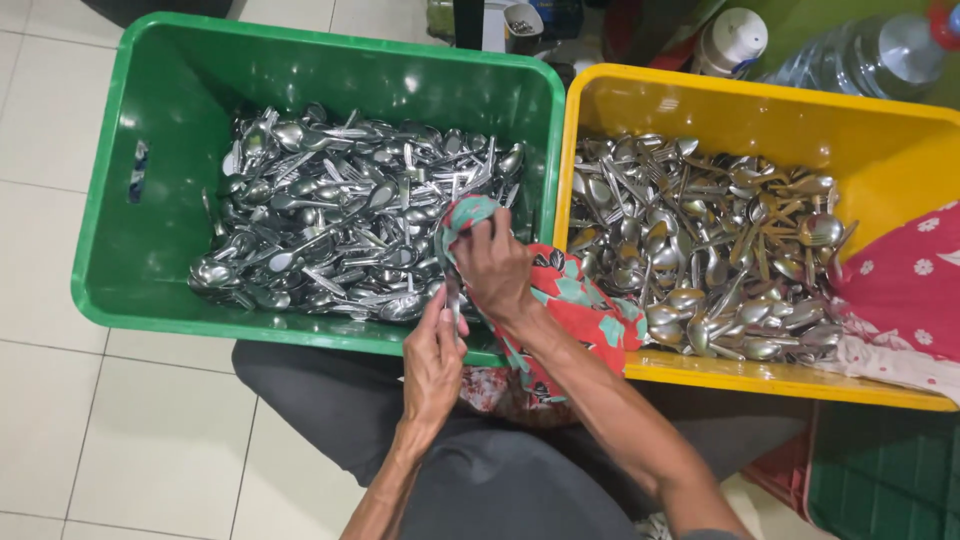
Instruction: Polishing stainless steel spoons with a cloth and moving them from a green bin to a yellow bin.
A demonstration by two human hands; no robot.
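Note:
My left hand [432, 362] grips the handle end of a metal utensil [453, 300] just above the near rim of the green tub. My right hand [495, 268] holds a red and teal patterned cloth [570, 300] wrapped around the utensil's upper end. The cloth trails down to my lap between the two tubs. The green tub [140, 250] on the left holds a heap of steel spoons and forks [340, 220]. The yellow tub [880, 150] on the right holds another heap of steel cutlery [700, 250].
A red cloth with white flowers [905, 290] hangs over the yellow tub's right corner. A clear water bottle [860, 50] and a white-lidded jar [730, 40] stand behind it. White floor tiles [130, 440] lie to the left; a green mat [880, 470] at lower right.

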